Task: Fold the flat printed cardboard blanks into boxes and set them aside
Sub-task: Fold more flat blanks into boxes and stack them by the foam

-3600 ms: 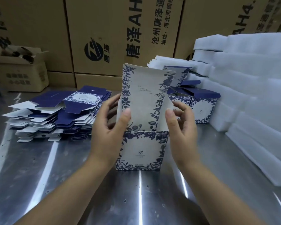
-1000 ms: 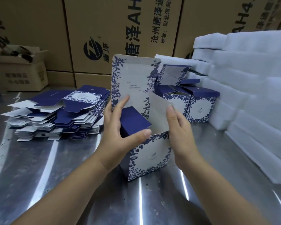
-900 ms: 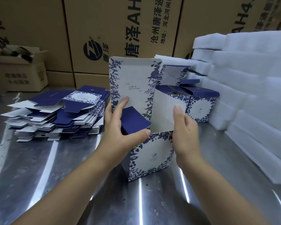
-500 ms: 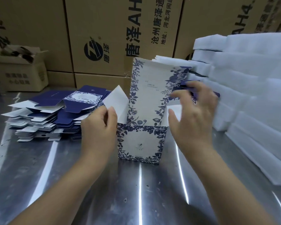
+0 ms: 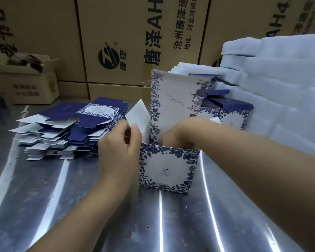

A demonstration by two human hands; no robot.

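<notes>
A blue-and-white floral box (image 5: 168, 168) stands upright on the steel table (image 5: 162, 220), its tall lid flap raised behind. My left hand (image 5: 119, 148) pinches the white left side flap (image 5: 137, 116) at the box's left edge. My right hand (image 5: 178, 134) reaches down inside the open top; its fingers are blurred and hidden by the front wall. A pile of flat printed blanks (image 5: 69, 130) lies to the left. Folded boxes (image 5: 229, 110) stand behind on the right.
Large brown cartons (image 5: 135, 39) wall off the back. A small open carton (image 5: 24, 80) sits at the far left. Stacks of white foam sheets (image 5: 280, 91) fill the right side of the table.
The box was turned to face me and set down. My left hand took hold of the left flap, and my right hand dropped from above the box into its open top.
</notes>
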